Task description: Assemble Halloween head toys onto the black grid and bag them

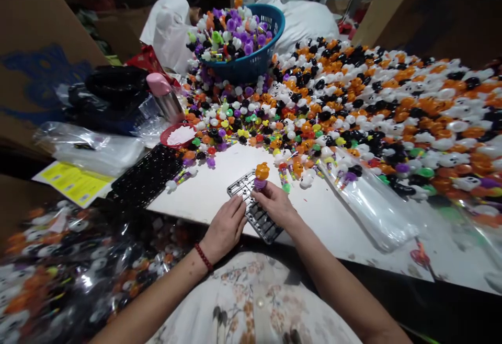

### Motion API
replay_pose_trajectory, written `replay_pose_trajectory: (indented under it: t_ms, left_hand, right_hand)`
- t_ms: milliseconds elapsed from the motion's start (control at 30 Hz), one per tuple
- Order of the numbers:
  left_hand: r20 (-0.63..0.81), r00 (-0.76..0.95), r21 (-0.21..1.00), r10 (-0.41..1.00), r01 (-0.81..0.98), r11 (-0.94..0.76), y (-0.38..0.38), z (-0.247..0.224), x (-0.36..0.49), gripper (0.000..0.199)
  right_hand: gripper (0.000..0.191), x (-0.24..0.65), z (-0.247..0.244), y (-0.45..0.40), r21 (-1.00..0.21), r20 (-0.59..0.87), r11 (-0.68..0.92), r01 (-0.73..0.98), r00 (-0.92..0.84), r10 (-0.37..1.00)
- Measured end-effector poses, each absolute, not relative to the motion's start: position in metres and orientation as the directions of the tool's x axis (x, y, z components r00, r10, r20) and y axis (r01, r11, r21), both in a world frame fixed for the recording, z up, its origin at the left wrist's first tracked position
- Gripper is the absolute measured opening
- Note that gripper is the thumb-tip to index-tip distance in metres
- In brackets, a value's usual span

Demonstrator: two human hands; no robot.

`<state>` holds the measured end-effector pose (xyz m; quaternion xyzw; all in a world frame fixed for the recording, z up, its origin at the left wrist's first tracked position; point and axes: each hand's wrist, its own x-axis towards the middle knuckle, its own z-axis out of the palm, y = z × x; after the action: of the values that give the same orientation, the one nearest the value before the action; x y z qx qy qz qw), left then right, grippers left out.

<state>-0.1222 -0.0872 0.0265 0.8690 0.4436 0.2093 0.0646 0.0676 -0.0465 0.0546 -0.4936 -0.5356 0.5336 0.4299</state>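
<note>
A black plastic grid tray (263,220) lies tilted at the table's front edge, partly over it. My left hand (225,226) rests on the tray's left side, its fingers close together against the rim. My right hand (276,204) is closed in a pinch over the tray's right part, holding a small toy with an orange pumpkin-like top (262,171) and a purple part under it. The toy stands upright above the grid. The fingertips of my right hand partly hide its lower end.
Piled small toys (364,93) cover the table's back and right. A blue basket (254,64) of toys stands behind. Clear plastic bags (376,208) lie at right. At left are a red dish (168,137), a pink-topped bottle (167,98) and black trays (147,176).
</note>
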Motion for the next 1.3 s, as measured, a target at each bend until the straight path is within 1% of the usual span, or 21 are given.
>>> replay_pose_trajectory:
  t_ms: [133,233,333,400,467,533,600,633,700,733,800,900,967,1000,1033,1100,1133,1167,1200,1233,1300]
  left_hand:
    - [0.232,0.575,0.346,0.785,0.705,-0.619,-0.091,0.036,-0.127,0.054]
    - [0.211,0.594,0.363,0.776,0.690,-0.627,-0.097,0.032,-0.139,0.036]
    - [0.268,0.593,0.411,0.759,0.643,-0.647,-0.106,0.025,-0.152,0.017]
    - [0.335,0.475,0.515,0.814,0.631,-0.581,-0.110,0.030,-0.156,0.018]
    - [0.331,0.210,0.679,0.920,0.624,-0.387,-0.110,0.043,-0.156,0.016]
    - [0.185,-0.121,0.877,0.975,0.467,-0.109,-0.106,0.060,-0.149,0.017]
    - [-0.072,-0.311,0.989,0.948,0.104,0.109,-0.100,0.074,-0.139,0.026]
    - [-0.207,-0.330,0.978,0.921,-0.102,0.183,-0.098,0.079,-0.133,0.029]
    - [-0.424,-0.266,0.860,0.866,-0.418,0.293,-0.096,0.080,-0.120,0.027]
    - [-0.514,-0.218,0.785,0.830,-0.509,0.353,-0.096,0.078,-0.114,0.024]
    - [-0.652,-0.109,0.655,0.750,-0.579,0.485,-0.101,0.072,-0.104,0.018]
    - [-0.726,0.106,0.563,0.680,-0.476,0.676,-0.112,0.067,-0.097,0.024]
    - [-0.708,0.235,0.611,0.666,-0.269,0.744,-0.118,0.068,-0.099,0.033]
    - [-0.677,0.247,0.686,0.693,-0.130,0.716,-0.121,0.069,-0.103,0.035]
    - [-0.611,0.225,0.782,0.759,0.022,0.623,-0.123,0.070,-0.110,0.036]
    - [-0.315,0.171,0.910,0.934,0.333,0.246,-0.128,0.065,-0.128,0.031]
    - [-0.123,0.176,0.885,0.977,0.466,0.027,-0.130,0.060,-0.138,0.028]
    - [0.047,0.195,0.809,0.980,0.568,-0.151,-0.133,0.053,-0.150,0.026]
    - [0.166,0.203,0.719,0.965,0.645,-0.260,-0.135,0.045,-0.161,0.026]
    - [0.239,0.192,0.639,0.952,0.707,-0.303,-0.137,0.037,-0.172,0.029]
    - [0.286,0.137,0.551,0.948,0.786,-0.280,-0.137,0.023,-0.189,0.047]
  right_hand:
    - [0.028,0.078,0.058,-0.049,-0.997,-0.063,-0.060,0.045,-0.087,0.994]
    - [0.033,0.096,0.067,-0.054,-0.997,-0.070,-0.070,0.025,0.013,0.997]
    - [0.034,0.120,0.085,-0.060,-0.999,-0.033,-0.037,0.020,0.149,0.988]
    - [0.032,0.135,0.100,-0.064,-0.999,0.032,0.034,-0.003,0.238,0.971]
    - [0.027,0.148,0.114,-0.068,-0.993,0.105,0.118,-0.024,0.309,0.945]
    - [0.024,0.154,0.122,-0.071,-0.985,0.145,0.168,-0.037,0.343,0.928]
    - [0.024,0.154,0.125,-0.071,-0.985,0.138,0.164,-0.052,0.329,0.934]
    - [0.025,0.151,0.123,-0.071,-0.988,0.118,0.144,-0.064,0.306,0.945]
    - [0.029,0.140,0.116,-0.070,-0.992,0.059,0.083,-0.093,0.238,0.969]
    - [0.031,0.133,0.111,-0.069,-0.994,0.024,0.045,-0.104,0.198,0.980]
    - [0.036,0.118,0.101,-0.067,-0.992,-0.046,-0.032,-0.119,0.121,0.992]
    - [0.040,0.097,0.086,-0.063,-0.984,-0.133,-0.129,-0.126,0.030,0.991]
    - [0.042,0.086,0.077,-0.060,-0.977,-0.169,-0.171,-0.130,-0.024,0.985]
    - [0.042,0.082,0.074,-0.058,-0.975,-0.179,-0.184,-0.127,-0.054,0.982]
    - [0.042,0.077,0.070,-0.056,-0.974,-0.185,-0.194,-0.120,-0.082,0.979]
    - [0.041,0.068,0.064,-0.052,-0.975,-0.185,-0.197,-0.101,-0.123,0.975]
    - [0.041,0.063,0.060,-0.050,-0.977,-0.180,-0.194,-0.091,-0.141,0.973]
    - [0.040,0.057,0.057,-0.049,-0.979,-0.175,-0.189,-0.076,-0.159,0.972]
    - [0.039,0.051,0.053,-0.047,-0.982,-0.168,-0.180,-0.056,-0.175,0.970]
    - [0.037,0.045,0.050,-0.046,-0.986,-0.157,-0.166,-0.030,-0.195,0.968]
    - [0.033,0.031,0.044,-0.046,-0.991,-0.136,-0.133,0.028,-0.245,0.960]
